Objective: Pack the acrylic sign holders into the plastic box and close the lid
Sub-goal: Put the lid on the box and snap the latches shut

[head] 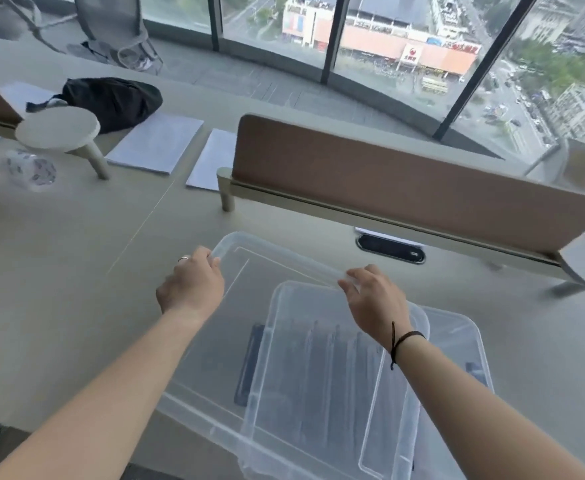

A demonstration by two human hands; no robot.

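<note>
A clear plastic box (457, 344) stands on the desk near its front edge. Inside it lie several acrylic sign holders (332, 368) with dark edges, seen blurred through the plastic. The clear lid (235, 341) hangs tilted over the box, shifted to the left of it. My left hand (194, 282) grips the lid's far left corner. My right hand (374, 296) grips the lid's far edge, over the box's back rim. The lid covers most of the box.
A brown desk divider (388, 174) runs behind the box, with a cable port (390, 249) below it. To the left are white papers (156, 143), a black bag (111, 98), a small round stand (57, 128) and a clear bottle (29, 169).
</note>
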